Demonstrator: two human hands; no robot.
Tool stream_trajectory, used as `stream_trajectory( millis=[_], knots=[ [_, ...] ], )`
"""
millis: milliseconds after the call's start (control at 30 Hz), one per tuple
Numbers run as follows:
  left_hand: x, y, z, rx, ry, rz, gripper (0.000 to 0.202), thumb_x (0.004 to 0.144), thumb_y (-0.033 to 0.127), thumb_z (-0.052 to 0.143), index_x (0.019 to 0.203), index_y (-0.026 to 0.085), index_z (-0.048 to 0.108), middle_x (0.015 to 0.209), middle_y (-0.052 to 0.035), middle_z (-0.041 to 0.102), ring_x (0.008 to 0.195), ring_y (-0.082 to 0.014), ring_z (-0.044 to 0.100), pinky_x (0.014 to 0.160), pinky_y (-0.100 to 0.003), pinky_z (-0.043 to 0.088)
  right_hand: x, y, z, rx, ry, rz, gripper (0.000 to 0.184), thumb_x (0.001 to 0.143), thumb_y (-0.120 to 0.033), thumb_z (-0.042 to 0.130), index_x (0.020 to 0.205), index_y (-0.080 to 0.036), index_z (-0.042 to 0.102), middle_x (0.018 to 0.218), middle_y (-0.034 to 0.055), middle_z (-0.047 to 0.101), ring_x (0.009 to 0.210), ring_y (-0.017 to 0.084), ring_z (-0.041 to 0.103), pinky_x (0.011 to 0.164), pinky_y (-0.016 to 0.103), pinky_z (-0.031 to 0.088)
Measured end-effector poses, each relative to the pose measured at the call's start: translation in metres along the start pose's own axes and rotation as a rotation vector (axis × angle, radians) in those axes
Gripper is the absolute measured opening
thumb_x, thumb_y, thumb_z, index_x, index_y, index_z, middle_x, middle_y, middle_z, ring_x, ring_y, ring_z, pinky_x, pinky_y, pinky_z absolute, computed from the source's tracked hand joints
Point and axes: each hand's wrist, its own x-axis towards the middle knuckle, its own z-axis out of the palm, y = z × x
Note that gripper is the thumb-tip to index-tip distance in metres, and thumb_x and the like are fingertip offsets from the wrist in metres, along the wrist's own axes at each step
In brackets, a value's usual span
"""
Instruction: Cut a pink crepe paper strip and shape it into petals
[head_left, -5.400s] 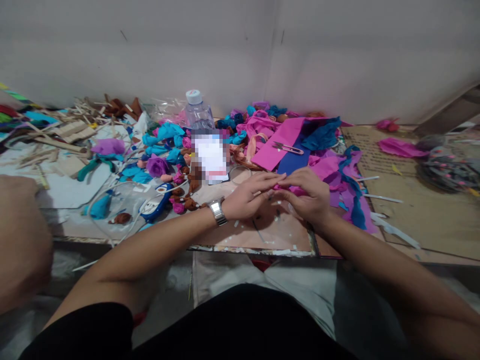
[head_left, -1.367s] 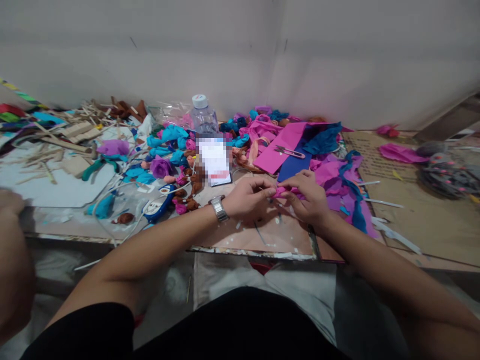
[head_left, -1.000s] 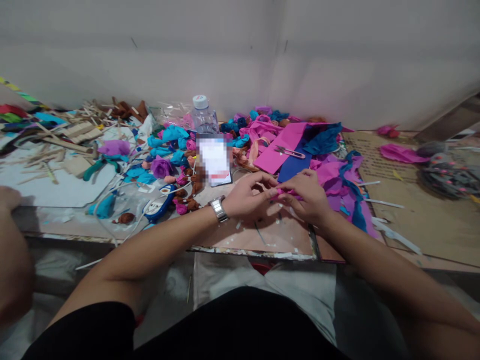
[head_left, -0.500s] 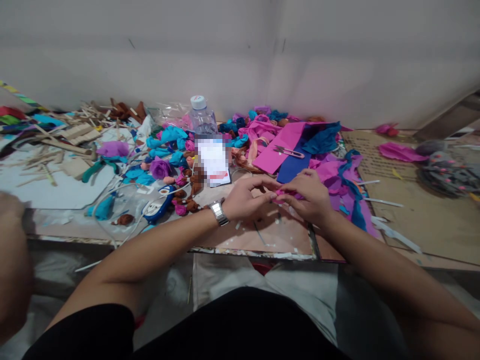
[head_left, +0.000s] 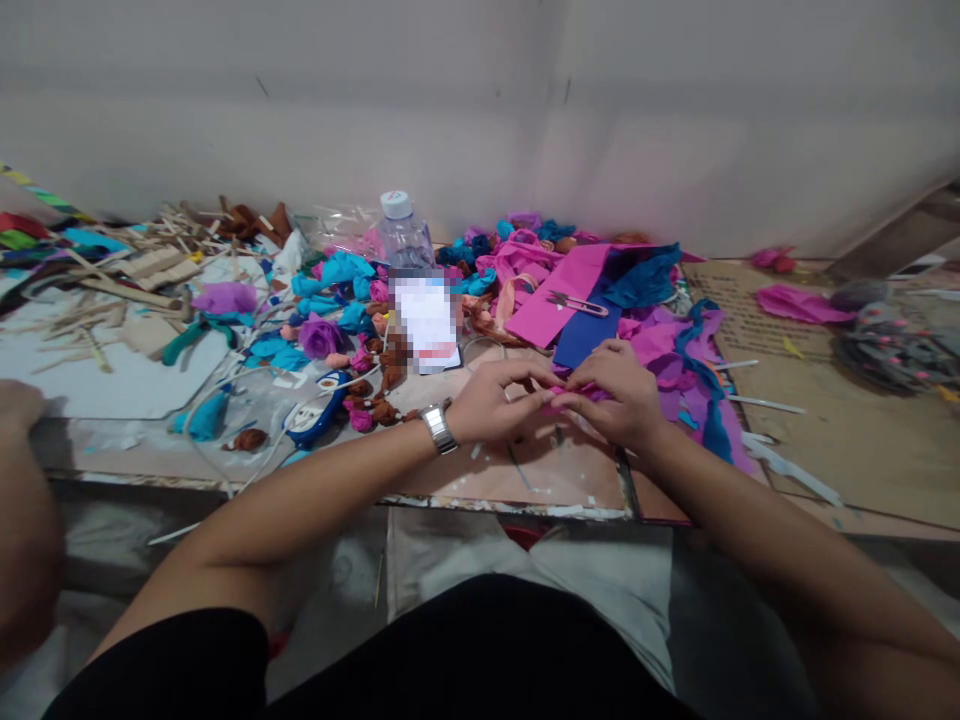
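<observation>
On our worktop [head_left: 480, 481] we see a white sheet [head_left: 142, 390] at left, pale scraps [head_left: 476, 451] near the middle, brown cardboard [head_left: 832, 440] at right.

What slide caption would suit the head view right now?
Left hand and right hand pinch pink crepe paper above a cluttered worktable, with thread snips lying beyond.
</observation>
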Motion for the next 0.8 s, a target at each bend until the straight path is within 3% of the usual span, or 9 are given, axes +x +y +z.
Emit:
stream_trajectory(
  millis=[233,333,567,800],
  knots=[
    [0.0037,0.0028,-0.0031,-0.114,0.040,-0.030,0.020,0.095,0.036,0.072,0.098,0.017,0.079,0.097,-0.0093,0.080,0.088,-0.0180,0.074,0.079,-0.029,0.057,0.0000,-0.0006,0.0018,0.037,-0.011,0.006,0.034,0.096,-0.053,0.072,0.083,-0.021,0.070,0.073,0.0011,0.075,0.065,0.017,0.064,0.085,0.042,0.041],
    [0.0048,0.0041,-0.0060,-0.120,0.022,-0.019,0.021,0.096,0.036,0.072,0.100,0.017,0.080,0.099,-0.0100,0.080,0.092,-0.0194,0.075,0.084,-0.032,0.057,-0.0004,-0.0005,0.0023,0.046,-0.009,0.006,0.032,0.097,-0.050,0.072,0.084,-0.021,0.070,0.072,0.0007,0.074,0.064,0.017,0.063,0.085,0.042,0.042],
    [0.0039,0.0019,-0.0049,-0.140,-0.027,-0.071,0.029,0.095,0.042,0.073,0.106,0.017,0.081,0.103,-0.0119,0.081,0.092,-0.0199,0.075,0.079,-0.030,0.058,0.0000,-0.0021,0.0018,0.062,0.016,-0.006,0.032,0.098,-0.049,0.072,0.082,-0.021,0.068,0.071,0.0001,0.073,0.062,0.016,0.063,0.083,0.042,0.042],
    [0.0039,0.0042,-0.0068,-0.077,-0.041,-0.017,0.024,0.096,0.038,0.072,0.107,0.017,0.079,0.103,-0.0099,0.080,0.092,-0.0179,0.073,0.081,-0.029,0.056,0.0013,-0.0034,0.0029,0.069,0.015,-0.005,0.032,0.098,-0.049,0.072,0.082,-0.022,0.068,0.071,0.0001,0.074,0.063,0.016,0.064,0.081,0.041,0.043]
  ],
)
